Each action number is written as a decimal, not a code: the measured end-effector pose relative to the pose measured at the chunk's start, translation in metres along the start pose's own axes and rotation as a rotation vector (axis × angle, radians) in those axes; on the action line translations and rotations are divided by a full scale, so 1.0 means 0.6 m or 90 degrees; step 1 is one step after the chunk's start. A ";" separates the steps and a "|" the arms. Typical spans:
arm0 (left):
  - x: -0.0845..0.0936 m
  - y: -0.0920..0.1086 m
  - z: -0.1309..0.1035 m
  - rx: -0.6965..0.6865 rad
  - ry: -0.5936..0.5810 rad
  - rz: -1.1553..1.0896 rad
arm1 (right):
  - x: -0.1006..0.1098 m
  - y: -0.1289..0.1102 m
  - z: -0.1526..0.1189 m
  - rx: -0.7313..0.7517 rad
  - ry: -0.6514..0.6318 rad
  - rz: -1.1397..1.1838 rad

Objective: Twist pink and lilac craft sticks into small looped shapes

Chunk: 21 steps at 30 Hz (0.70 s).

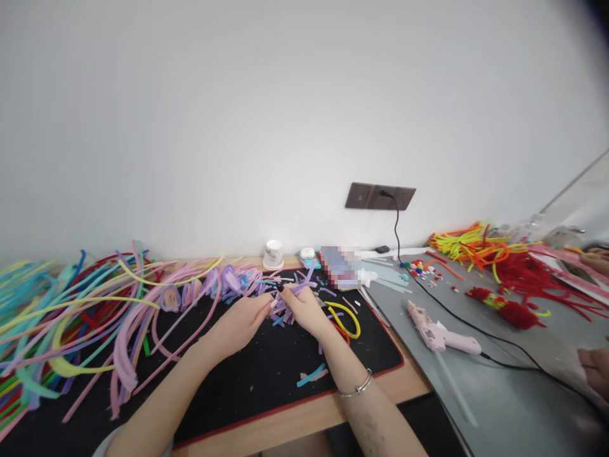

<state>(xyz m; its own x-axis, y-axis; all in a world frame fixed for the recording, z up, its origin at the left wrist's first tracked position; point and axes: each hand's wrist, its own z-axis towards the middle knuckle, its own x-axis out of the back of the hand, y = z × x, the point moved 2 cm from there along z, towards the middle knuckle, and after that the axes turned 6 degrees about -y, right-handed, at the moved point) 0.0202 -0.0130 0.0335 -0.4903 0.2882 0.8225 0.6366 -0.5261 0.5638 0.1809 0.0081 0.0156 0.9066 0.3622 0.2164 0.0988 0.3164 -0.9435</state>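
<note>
My forearms [190, 371] lie nearest. Leftmost, fuzzy stems [124, 362] heap across the black mat [257, 371]; then my left hand [245, 317], fingertips narrow, on what I can't tell; my right hand [302, 310] pinches a purple stem [299, 289] above the mat, beside a yellow handle [358, 324].

Pale wall [228, 120] (brown socket panel [360, 196] included) behind a wooden table [290, 419].

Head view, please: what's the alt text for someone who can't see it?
A person's left hand and right hand meet at purple strips above a black mat. Multicoloured strips heap to the left; a pink glue gun lies on a grey table to the right.
</note>
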 end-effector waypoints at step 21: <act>0.003 0.003 -0.001 -0.012 0.029 -0.107 | 0.001 0.015 0.005 0.021 0.034 0.034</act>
<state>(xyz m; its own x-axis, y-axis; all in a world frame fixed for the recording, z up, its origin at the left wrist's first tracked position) 0.0203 -0.0140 0.0359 -0.6154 0.3377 0.7122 0.5326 -0.4880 0.6915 0.1813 0.0140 0.0080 0.9308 0.3329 0.1509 0.0363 0.3267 -0.9444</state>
